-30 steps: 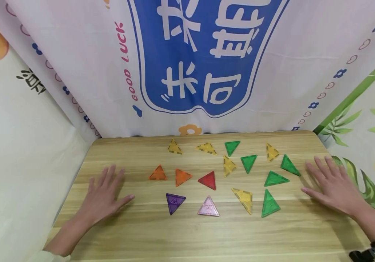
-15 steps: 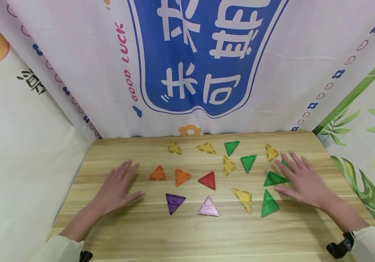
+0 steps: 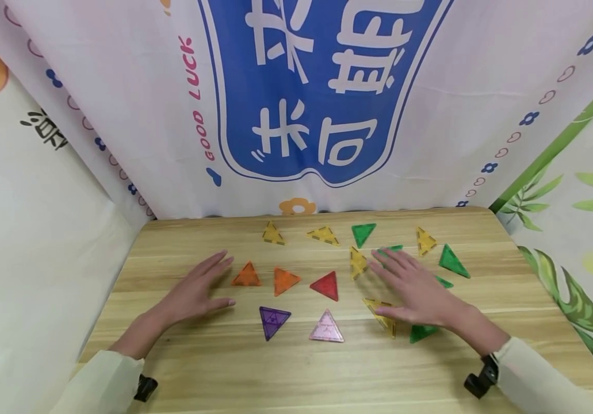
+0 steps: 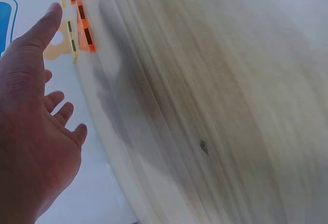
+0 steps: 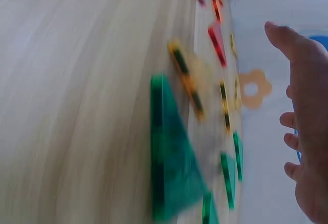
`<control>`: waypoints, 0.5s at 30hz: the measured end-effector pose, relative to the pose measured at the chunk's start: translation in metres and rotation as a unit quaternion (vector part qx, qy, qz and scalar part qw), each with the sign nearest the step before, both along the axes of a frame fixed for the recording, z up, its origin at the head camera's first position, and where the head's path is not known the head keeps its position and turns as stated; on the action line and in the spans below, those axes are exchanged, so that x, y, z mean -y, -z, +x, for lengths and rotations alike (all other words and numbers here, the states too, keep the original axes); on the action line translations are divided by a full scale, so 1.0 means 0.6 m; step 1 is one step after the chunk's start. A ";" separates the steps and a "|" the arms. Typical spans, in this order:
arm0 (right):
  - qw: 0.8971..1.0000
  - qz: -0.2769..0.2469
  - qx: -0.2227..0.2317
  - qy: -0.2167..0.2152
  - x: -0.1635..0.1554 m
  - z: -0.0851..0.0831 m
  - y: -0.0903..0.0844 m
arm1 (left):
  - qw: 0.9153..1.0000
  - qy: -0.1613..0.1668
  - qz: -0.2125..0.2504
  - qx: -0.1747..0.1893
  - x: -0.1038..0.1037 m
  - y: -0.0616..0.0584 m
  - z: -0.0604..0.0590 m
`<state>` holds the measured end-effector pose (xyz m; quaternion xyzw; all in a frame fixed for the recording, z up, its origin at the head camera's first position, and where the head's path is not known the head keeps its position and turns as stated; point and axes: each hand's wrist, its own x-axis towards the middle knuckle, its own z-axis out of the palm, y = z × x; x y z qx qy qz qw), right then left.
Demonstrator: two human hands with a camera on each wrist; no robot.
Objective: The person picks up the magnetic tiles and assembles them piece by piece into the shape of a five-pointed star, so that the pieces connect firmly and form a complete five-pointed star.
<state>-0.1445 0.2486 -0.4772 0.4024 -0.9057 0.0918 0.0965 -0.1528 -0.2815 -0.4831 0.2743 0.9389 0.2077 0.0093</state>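
Now right hand (image 3: 417,290) fingers (image 3: 381,265) over green triangle (image 3: 390,250).

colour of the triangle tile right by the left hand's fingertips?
Orange: the translucent orange plastic triangle tile lies beside the left hand. Head view shows it best.

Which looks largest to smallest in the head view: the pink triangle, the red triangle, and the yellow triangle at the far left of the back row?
1. Pink triangle, nearest the camera.
2. Red triangle, only slightly smaller; unsure.
3. Yellow triangle, farthest away.
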 end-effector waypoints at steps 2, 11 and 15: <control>1.000 -0.011 0.013 -0.017 0.023 -0.001 0.001 | 1.000 0.002 0.011 0.020 -0.003 0.003 -0.007; 0.992 -0.079 0.068 -0.075 0.129 0.002 0.017 | 0.996 0.013 0.026 0.082 -0.013 0.005 -0.041; 0.987 -0.096 0.095 -0.091 0.172 0.008 0.023 | 0.995 0.022 0.031 0.090 -0.018 0.006 -0.048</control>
